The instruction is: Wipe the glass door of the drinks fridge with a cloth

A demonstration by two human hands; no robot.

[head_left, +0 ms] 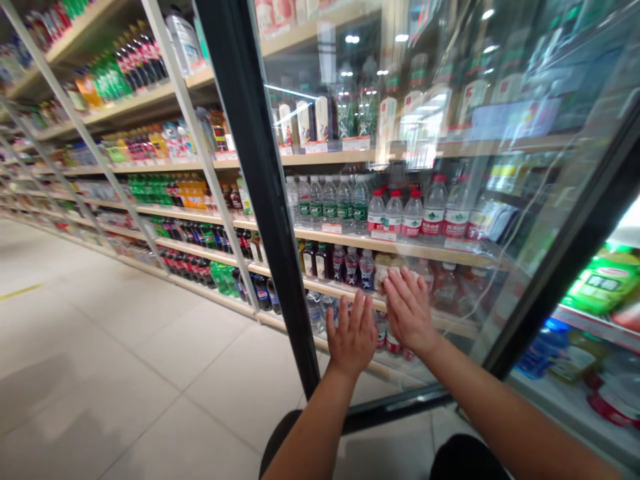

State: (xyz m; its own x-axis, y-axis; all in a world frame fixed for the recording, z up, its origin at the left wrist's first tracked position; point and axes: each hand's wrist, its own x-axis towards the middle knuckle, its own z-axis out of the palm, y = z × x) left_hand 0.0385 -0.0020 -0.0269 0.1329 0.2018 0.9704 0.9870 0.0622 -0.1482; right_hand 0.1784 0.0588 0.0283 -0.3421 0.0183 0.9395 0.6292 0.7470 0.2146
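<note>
Knees: two patches of black clothing (465,460) at the bottom edge, a bare forearm passing beside each.
Left hand: the left hand (352,337) is raised with its back to the camera, fingers straight, slightly parted and holding nothing, near the lower part of the pane.
Right hand: the right hand (407,313) is a little higher and just beside the left, its straight fingers close together, also without a grip on anything (whether either palm touches the glass, I cannot tell).
Glass door: the glass door (430,120) stands tilted across the view directly in front of both hands, streaked with reflections of lamps; its black frame (260,167) runs down to the left of them.
Lit case: right of the door, a green pack (603,280) stands above a blue bottle (545,350).
Floor: pale tiles (150,373) spread left of the door.
Through the pane: red-capped bottles (434,207) stand right of green-labelled bottles (330,200); dark bottles (351,267) line the shelf below.
Far left: drink-filled shelving (189,127) recedes into blur.
</note>
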